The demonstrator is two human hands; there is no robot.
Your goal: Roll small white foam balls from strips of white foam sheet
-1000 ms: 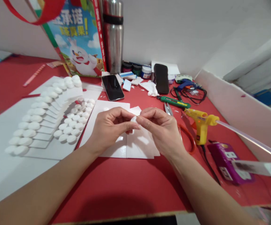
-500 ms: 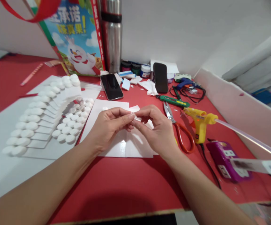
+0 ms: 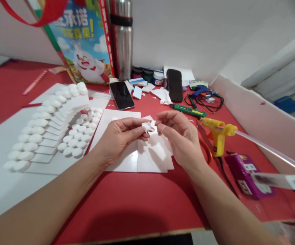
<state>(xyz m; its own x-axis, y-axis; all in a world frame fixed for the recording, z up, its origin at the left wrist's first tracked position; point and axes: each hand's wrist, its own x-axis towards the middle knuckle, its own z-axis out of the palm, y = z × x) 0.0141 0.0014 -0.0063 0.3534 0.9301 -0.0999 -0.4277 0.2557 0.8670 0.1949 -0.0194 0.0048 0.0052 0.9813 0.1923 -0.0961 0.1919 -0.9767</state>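
My left hand (image 3: 123, 137) pinches a small lump of white modelling clay (image 3: 147, 127) between thumb and fingers. The lump is soft-looking, with uneven points drawn out toward the right. A short gap to its right separates it from my right hand (image 3: 180, 137), whose fingers are curled with the thumb close against them; anything between those fingertips is too small to make out. Beneath both hands lie white sheets (image 3: 123, 160), some overlapping. To the left, white rounded discs (image 3: 72, 142) stand in rows, and more white discs (image 3: 36, 138) top a fanned row of white cards (image 3: 43, 149).
Right of my hand are orange-handled pliers (image 3: 206, 149), partly hidden, a yellow glue gun (image 3: 217, 136) with a clear stick, and a purple box (image 3: 244, 173). Behind lie a phone (image 3: 122, 95), another phone (image 3: 174, 85), a green cutter (image 3: 189, 110), a steel flask (image 3: 122, 44) and a printed bag (image 3: 86, 44).
My right hand has drawn away to the right from my left hand and now covers more of the pliers. The clay, earlier mostly hidden between both hands, shows in my left fingers.
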